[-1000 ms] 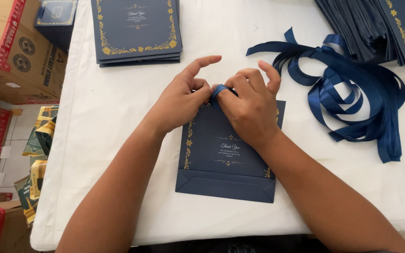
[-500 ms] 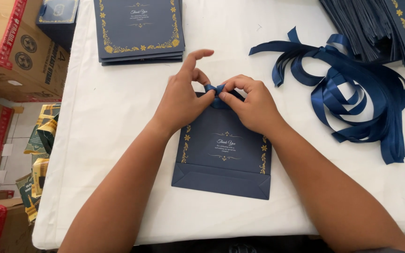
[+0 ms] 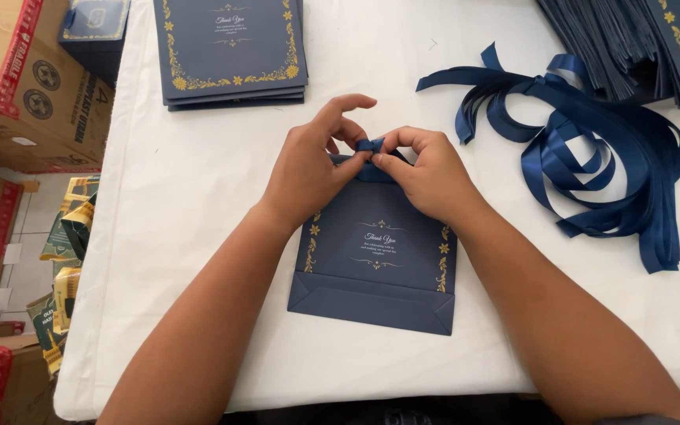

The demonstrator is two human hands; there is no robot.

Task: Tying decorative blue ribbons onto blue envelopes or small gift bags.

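A flat navy paper gift bag [image 3: 375,260] with gold floral trim lies on the white table [image 3: 198,197] in front of me. At its top edge sits a navy ribbon [image 3: 369,146], pinched from both sides. My left hand [image 3: 308,169] grips the ribbon's left part between thumb and fingers, index finger raised. My right hand [image 3: 426,175] pinches its right part, fingers curled. The bag's upper edge is hidden under both hands.
A stack of matching navy bags [image 3: 230,49] lies at the back. A heap of loose navy ribbons [image 3: 592,157] lies to the right, beside another pile of bags [image 3: 639,43] at the back right. Cardboard boxes [image 3: 25,79] stand left of the table.
Both hands stayed at the bag's top, working the ribbon. The right hand's fingers have curled in from an earlier spread pose, and the bag has shifted slightly.
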